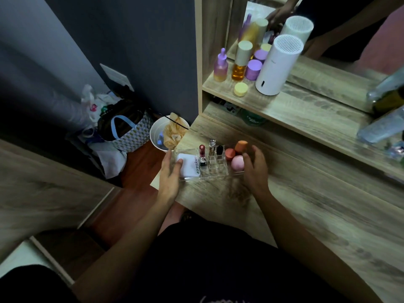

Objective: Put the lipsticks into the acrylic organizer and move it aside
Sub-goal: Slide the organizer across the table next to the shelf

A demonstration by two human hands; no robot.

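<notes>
The clear acrylic organizer [215, 170] sits at the left front corner of the wooden dresser top [295, 204]. Standing in its slots are a red lipstick [202, 150], a silver lipstick [212, 147], a black lipstick [220, 150] and a short one [203, 161]. A white compact [188, 166] lies in its left section. My left hand [170, 173] grips the organizer's left end, thumb on the compact. My right hand [256, 169] is at its right end with fingers spread, the thumb by a pink sponge [237, 163].
Orange [241, 146] and coral [230, 153] sponges stand by the organizer's right end. On the shelf above are bottles, jars and a white cylinder [276, 66] before a mirror. A white bin [156, 134] and bags sit on the floor to the left.
</notes>
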